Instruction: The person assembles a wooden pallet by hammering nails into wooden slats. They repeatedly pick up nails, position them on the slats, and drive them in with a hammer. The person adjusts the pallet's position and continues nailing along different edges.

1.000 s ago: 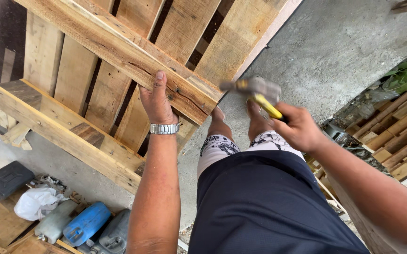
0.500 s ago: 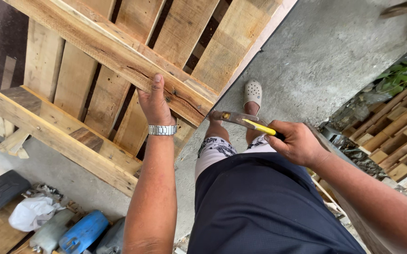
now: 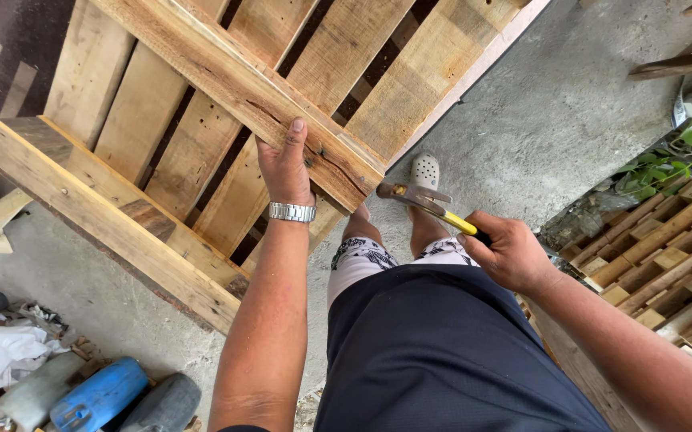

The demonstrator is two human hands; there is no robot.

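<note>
A wooden pallet (image 3: 162, 136) stands tilted in front of me, its slats and cross beams facing me. My left hand (image 3: 286, 168), with a metal watch on the wrist, grips the edge of the upper cross beam (image 3: 234, 84). In my right hand (image 3: 510, 252) is a claw hammer (image 3: 422, 200) with a yellow and black handle. Its metal head sits right at the lower end of that beam, beside the corner of the pallet.
My legs and a white clog (image 3: 424, 170) stand on the concrete floor below. Stacked pallet wood (image 3: 666, 256) lies to the right with green plants (image 3: 670, 164) behind. At lower left lie a blue container (image 3: 98, 396), grey containers and a white bag (image 3: 6, 356).
The hammer has swung down from a raised position to the end of the cross beam. My left hand has stayed on the beam.
</note>
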